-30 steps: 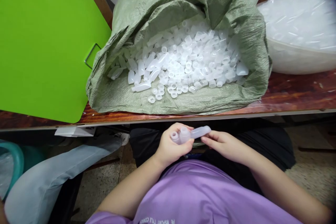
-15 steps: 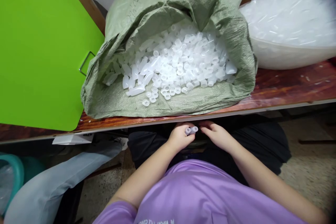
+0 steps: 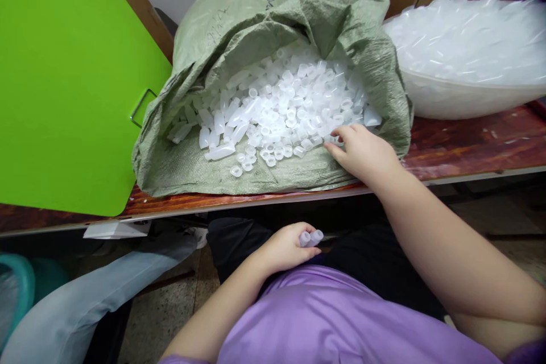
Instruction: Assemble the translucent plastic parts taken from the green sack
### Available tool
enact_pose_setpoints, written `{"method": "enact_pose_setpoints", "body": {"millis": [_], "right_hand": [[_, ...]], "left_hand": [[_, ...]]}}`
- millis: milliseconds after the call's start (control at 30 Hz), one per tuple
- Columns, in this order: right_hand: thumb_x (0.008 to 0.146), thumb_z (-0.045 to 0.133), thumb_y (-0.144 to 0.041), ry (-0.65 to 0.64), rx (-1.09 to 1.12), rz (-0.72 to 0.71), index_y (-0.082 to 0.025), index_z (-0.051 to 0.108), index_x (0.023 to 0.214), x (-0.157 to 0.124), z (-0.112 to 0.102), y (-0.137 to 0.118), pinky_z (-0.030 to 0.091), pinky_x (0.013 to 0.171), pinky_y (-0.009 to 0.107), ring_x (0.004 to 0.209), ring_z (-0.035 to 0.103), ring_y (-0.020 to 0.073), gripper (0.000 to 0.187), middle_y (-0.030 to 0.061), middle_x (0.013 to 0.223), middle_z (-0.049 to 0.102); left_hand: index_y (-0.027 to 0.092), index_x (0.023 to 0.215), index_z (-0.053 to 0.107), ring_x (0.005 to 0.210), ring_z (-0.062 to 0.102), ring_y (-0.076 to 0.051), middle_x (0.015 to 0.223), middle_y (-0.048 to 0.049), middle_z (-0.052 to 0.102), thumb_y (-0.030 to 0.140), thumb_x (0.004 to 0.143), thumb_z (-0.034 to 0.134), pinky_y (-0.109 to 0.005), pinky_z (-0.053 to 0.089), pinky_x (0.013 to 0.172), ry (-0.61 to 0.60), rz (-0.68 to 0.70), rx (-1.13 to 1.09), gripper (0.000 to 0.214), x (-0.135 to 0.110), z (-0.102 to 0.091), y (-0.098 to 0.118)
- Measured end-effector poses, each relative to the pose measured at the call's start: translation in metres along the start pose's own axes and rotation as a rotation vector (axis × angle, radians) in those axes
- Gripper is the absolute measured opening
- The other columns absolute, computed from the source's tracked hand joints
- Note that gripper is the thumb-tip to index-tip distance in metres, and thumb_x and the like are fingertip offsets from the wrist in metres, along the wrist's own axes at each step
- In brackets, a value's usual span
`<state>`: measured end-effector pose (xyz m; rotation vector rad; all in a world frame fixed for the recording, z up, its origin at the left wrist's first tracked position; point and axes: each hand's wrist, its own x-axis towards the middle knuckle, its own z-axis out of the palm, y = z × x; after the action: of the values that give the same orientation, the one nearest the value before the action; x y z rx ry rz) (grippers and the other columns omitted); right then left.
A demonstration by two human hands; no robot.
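Low over my lap, my left hand (image 3: 286, 247) is closed around two small translucent plastic tubes (image 3: 311, 238), their round ends showing past the fingers. My right hand (image 3: 362, 153) reaches over the front lip of a green woven sack (image 3: 191, 173). Its thumb and forefinger are apart, at the near right edge of a heap of white translucent plastic pieces (image 3: 290, 108). Short ring-like bits and longer tapered ones make up the heap. Whether the fingertips touch a piece is hard to see.
A heaped white basin (image 3: 478, 96) of clear plastic pieces stands right of the sack on the reddish wooden table (image 3: 452, 145). A bright green board (image 3: 72, 91) with a metal handle is at left. Below it are another person's light-clad leg (image 3: 98, 290) and a teal bucket (image 3: 25, 278).
My right hand has left my lap and moved up and forward to the heap in the sack. The left hand, still holding the tubes, has come slightly closer to my body.
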<state>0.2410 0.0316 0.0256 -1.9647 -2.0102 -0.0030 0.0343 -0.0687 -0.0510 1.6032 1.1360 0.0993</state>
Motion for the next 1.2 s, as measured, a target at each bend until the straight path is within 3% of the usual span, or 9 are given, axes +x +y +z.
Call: {"method": "enact_pose_setpoints", "body": {"millis": [133, 267, 433, 600, 733, 867, 1000, 1100, 1200], "right_hand": [[0.082, 0.048, -0.048, -0.023, -0.139, 0.017, -0.012, 0.062, 0.095, 0.015, 0.016, -0.01, 0.044, 0.063, 0.036, 0.076, 0.06, 0.0272, 0.041, 0.0156, 0.093, 0.06], [0.079, 0.052, -0.045, 0.0, -0.094, -0.064, -0.013, 0.062, 0.091, 0.015, 0.016, -0.005, 0.045, 0.065, 0.038, 0.075, 0.059, 0.0272, 0.036, 0.0145, 0.089, 0.06], [0.082, 0.051, -0.031, 0.07, 0.354, -0.205, -0.017, 0.056, 0.111, -0.026, 0.0, -0.013, 0.048, 0.069, 0.034, 0.074, 0.059, 0.0198, 0.032, 0.0082, 0.088, 0.061], [0.085, 0.049, -0.018, -0.269, 0.872, -0.458, -0.022, 0.055, 0.111, -0.09, 0.007, -0.036, 0.049, 0.086, 0.031, 0.101, 0.059, 0.0176, 0.027, 0.0075, 0.11, 0.062], [0.084, 0.053, -0.02, -0.354, 1.091, -0.336, -0.023, 0.057, 0.107, -0.116, 0.022, -0.036, 0.05, 0.087, 0.035, 0.101, 0.061, 0.019, 0.023, 0.0072, 0.109, 0.065], [0.083, 0.058, -0.021, -0.369, 1.244, -0.197, -0.026, 0.057, 0.11, -0.122, 0.024, -0.026, 0.05, 0.087, 0.037, 0.101, 0.061, 0.0199, 0.028, 0.0069, 0.11, 0.064], [0.081, 0.06, -0.028, -0.529, 1.433, -0.067, -0.027, 0.061, 0.108, -0.122, 0.022, -0.024, 0.053, 0.08, 0.035, 0.092, 0.064, 0.0191, 0.026, 0.0061, 0.103, 0.067], [0.08, 0.062, -0.031, -0.607, 1.641, -0.037, -0.03, 0.065, 0.099, -0.121, 0.019, -0.027, 0.054, 0.073, 0.031, 0.086, 0.065, 0.0172, 0.019, 0.0026, 0.096, 0.069], [0.082, 0.06, -0.024, -0.614, 1.732, -0.097, -0.035, 0.064, 0.101, -0.12, 0.014, -0.029, 0.052, 0.078, 0.031, 0.092, 0.063, 0.0156, 0.022, 0.0003, 0.106, 0.067]], "left_hand": [[0.017, 0.098, 0.06, 0.082, 0.055, -0.014, 0.095, -0.0032, 0.059, 0.021, 0.068, 0.059, -0.023, 0.042, 0.074, 0.076, 0.063, -0.011, 0.03, -0.008, -0.007, -0.001], [0.017, 0.095, 0.059, 0.077, 0.052, -0.013, 0.089, -0.0015, 0.058, 0.02, 0.068, 0.06, -0.022, 0.041, 0.07, 0.058, 0.069, -0.089, 0.028, -0.013, -0.015, -0.001], [0.016, 0.094, 0.058, 0.064, 0.047, -0.01, 0.076, 0.0009, 0.056, 0.029, 0.066, 0.067, -0.022, 0.04, 0.062, 0.074, -0.001, -0.284, 0.033, -0.014, -0.022, 0.004], [0.013, 0.089, 0.057, 0.065, 0.048, -0.01, 0.075, 0.0, 0.056, 0.031, 0.061, 0.074, -0.024, 0.041, 0.064, 0.045, 0.058, -0.47, 0.037, -0.018, -0.027, 0.016], [0.012, 0.092, 0.059, 0.071, 0.051, -0.011, 0.081, -0.0016, 0.058, 0.026, 0.064, 0.074, -0.025, 0.042, 0.069, -0.038, 0.16, -0.612, 0.035, -0.022, -0.031, 0.022], [0.011, 0.089, 0.063, 0.068, 0.052, -0.01, 0.078, -0.0019, 0.06, 0.023, 0.06, 0.077, -0.025, 0.042, 0.068, -0.103, 0.126, -0.666, 0.035, -0.023, -0.036, 0.023], [0.011, 0.082, 0.063, 0.072, 0.058, -0.012, 0.081, -0.0042, 0.065, 0.018, 0.055, 0.08, -0.025, 0.044, 0.071, -0.205, 0.114, -0.824, 0.033, -0.022, -0.036, 0.019], [0.011, 0.091, 0.061, 0.065, 0.061, -0.014, 0.085, -0.0098, 0.068, 0.024, 0.054, 0.081, -0.024, 0.046, 0.06, -0.355, 0.113, -0.989, 0.044, -0.019, -0.032, 0.014], [0.009, 0.099, 0.059, 0.05, 0.057, -0.012, 0.083, -0.0137, 0.069, 0.039, 0.055, 0.079, -0.021, 0.04, 0.044, -0.508, 0.132, -1.107, 0.057, -0.015, -0.027, 0.009]]}}
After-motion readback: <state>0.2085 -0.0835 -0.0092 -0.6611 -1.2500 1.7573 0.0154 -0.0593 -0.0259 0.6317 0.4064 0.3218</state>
